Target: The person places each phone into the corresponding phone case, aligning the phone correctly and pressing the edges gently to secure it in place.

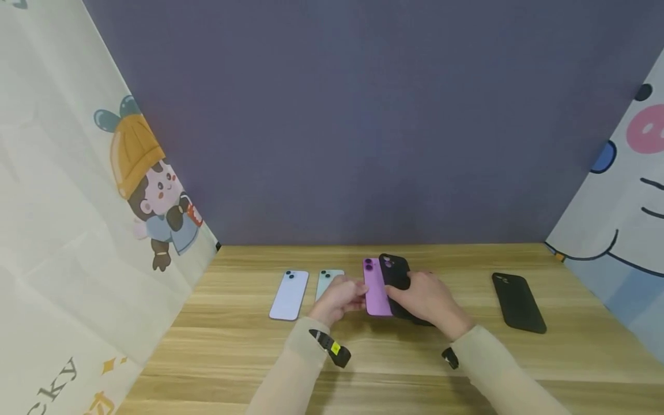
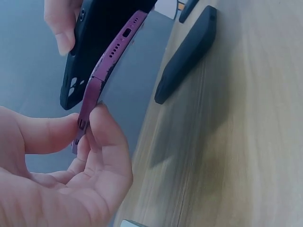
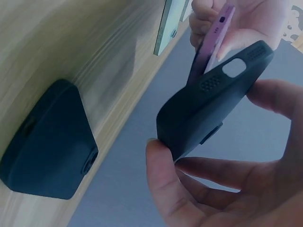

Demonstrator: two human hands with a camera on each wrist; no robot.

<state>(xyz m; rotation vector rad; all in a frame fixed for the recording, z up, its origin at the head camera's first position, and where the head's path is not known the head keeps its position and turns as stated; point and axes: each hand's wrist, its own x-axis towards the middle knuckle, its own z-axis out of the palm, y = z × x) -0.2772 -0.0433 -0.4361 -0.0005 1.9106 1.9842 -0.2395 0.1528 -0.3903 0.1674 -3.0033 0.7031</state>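
Thumb and fingers of my left hand [image 1: 339, 297] pinch the outer edge of a purple phone [image 1: 377, 297], whose bottom edge with its port shows in the left wrist view. My right hand [image 1: 427, 297] grips a black phone case [image 1: 396, 274] by its two long sides. Phone and case are held up above the table, side by side, and the phone's inner long edge overlaps the case's open side. From the right wrist, the port cutout of the case [image 3: 203, 104] faces the camera, with the phone [image 3: 213, 42] behind it.
On the wooden table [image 1: 233, 357] lie a pale lilac phone [image 1: 289, 295] and a pale green phone [image 1: 324, 281], partly behind my left hand. A black case [image 1: 519, 302] lies at the right; another black case [image 3: 52, 142] lies under my right hand. A dark panel [image 1: 363, 144] stands behind.
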